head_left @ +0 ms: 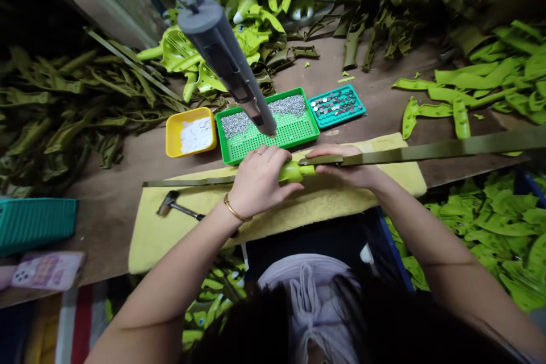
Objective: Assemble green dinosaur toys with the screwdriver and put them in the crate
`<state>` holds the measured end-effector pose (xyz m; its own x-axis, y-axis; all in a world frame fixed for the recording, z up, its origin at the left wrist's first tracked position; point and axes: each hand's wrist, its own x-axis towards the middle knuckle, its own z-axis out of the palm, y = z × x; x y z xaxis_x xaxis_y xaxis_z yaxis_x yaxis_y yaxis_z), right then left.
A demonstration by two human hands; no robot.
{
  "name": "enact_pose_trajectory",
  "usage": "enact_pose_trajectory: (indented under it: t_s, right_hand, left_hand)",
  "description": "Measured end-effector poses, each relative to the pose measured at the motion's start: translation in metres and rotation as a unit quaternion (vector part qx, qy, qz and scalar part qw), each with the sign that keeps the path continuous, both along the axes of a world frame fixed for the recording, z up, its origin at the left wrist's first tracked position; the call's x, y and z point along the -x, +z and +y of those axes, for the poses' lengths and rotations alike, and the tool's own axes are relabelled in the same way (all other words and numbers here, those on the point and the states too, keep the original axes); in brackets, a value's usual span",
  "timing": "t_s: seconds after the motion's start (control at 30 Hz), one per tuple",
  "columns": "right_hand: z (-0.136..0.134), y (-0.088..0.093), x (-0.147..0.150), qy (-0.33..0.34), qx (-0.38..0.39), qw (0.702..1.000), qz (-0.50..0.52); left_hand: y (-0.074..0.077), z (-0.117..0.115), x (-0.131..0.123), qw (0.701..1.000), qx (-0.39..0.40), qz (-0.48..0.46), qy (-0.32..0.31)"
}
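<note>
A long olive-green plastic strip runs sideways across the work area, with a lime-green plastic piece at its middle. My left hand is wrapped over the lime-green piece from the left. Beside it, my right hand grips the strip close to where it meets that piece; some of its fingers are hidden behind the strip. Just above my hands hangs a grey electric screwdriver, tip downward, touched by neither hand. A hammer lies on the yellow cloth below my left wrist.
A green tray holds many small screws. To its right is a teal tray of small metal discs, to its left a yellow tub with white bits. Piles of olive parts and lime-green parts surround the table. A phone lies left.
</note>
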<state>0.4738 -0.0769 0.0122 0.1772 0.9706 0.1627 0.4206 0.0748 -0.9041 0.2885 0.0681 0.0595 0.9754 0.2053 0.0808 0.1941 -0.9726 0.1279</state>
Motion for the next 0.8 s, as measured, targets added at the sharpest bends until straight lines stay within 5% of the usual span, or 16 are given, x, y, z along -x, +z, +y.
enact_pose_trajectory:
  t_s: [0.27,0.4,0.53,0.67,0.8]
  right_hand:
    - [0.008,-0.006,0.008,-0.05,0.101,0.989,0.092]
    - [0.005,-0.001,0.02,-0.051,0.069,0.996,0.037]
    - [0.016,0.016,-0.017,0.001,0.057,0.998,-0.024]
    - [0.105,0.028,-0.061,-0.115,0.009,0.988,-0.102]
    - [0.234,0.021,-0.047,0.001,0.019,0.983,-0.184]
  left_hand:
    - [-0.001,0.005,-0.003,0.998,0.055,0.007,0.027]
    - [0.011,0.004,-0.006,0.999,0.021,0.032,-0.022]
    - [0.022,0.009,-0.001,0.99,0.038,0.125,-0.059]
    - [0.026,0.015,0.005,0.988,0.068,0.132,-0.047]
    - [0.027,0.018,0.005,0.985,0.085,0.14,-0.047]
